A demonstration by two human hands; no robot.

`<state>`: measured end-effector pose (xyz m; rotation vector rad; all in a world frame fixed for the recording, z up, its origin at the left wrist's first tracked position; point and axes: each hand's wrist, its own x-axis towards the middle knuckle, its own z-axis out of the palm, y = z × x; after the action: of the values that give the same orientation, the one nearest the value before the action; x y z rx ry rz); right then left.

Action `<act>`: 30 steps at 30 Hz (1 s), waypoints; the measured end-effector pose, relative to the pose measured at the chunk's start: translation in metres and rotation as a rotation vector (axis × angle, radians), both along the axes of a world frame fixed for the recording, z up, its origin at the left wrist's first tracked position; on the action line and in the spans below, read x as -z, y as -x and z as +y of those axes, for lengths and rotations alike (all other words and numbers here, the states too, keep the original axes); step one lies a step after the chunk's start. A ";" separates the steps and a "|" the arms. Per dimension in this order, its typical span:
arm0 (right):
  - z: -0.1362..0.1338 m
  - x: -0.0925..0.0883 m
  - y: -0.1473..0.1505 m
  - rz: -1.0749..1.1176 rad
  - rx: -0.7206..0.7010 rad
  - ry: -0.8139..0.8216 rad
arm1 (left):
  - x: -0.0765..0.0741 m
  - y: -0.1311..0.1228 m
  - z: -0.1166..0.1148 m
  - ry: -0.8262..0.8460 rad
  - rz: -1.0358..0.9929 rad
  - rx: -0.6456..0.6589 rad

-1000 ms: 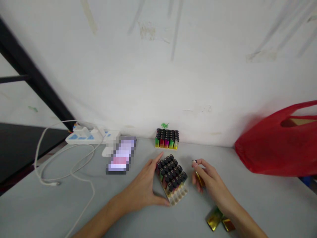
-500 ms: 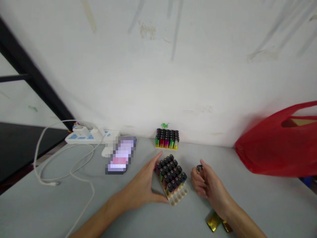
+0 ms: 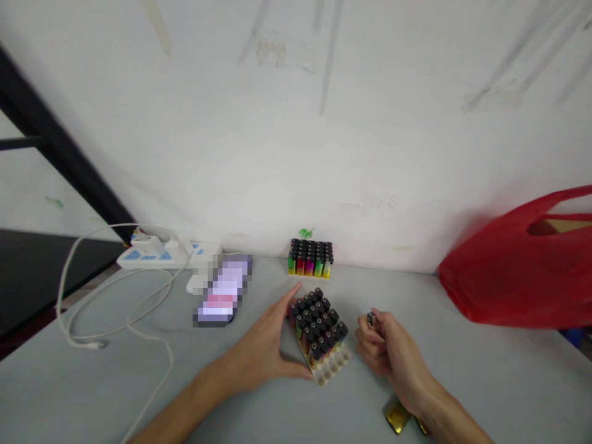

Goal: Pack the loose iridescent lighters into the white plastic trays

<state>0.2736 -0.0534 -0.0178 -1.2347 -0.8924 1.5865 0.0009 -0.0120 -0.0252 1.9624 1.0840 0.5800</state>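
Observation:
My left hand grips the side of a pale tray, thumb at its near corner and fingers along its far left edge. Rows of black-topped lighters stand in the tray, and the row of round sockets nearest me holds none. Just right of the tray, my right hand is closed around a lighter; only its top shows above the curled fingers. Two shiny gold pieces lie under my right wrist, partly hidden by it.
A second block of colourful lighters stands against the wall. To the left lie a phone, a white power strip and a looped white cable. A red bag sits at the right on the grey table.
My right hand has turned slightly, and the lighter's top now tilts differently between thumb and finger. My left hand and the tray stay in place; the view has shifted a little.

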 end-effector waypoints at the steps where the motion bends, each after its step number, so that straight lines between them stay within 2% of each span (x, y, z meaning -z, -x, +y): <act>1: 0.000 -0.001 0.000 -0.002 0.008 -0.005 | 0.000 0.000 0.000 -0.001 0.001 0.003; 16: 0.002 -0.004 -0.001 -0.048 -0.034 0.088 | 0.000 0.001 0.001 -0.023 -0.007 0.000; 30: 0.002 0.000 -0.001 -0.120 0.010 0.063 | 0.002 0.001 0.002 -0.037 0.004 0.003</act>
<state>0.2745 -0.0518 -0.0179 -1.3892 -0.9161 1.5563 0.0003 -0.0104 -0.0277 1.9972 1.0798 0.5993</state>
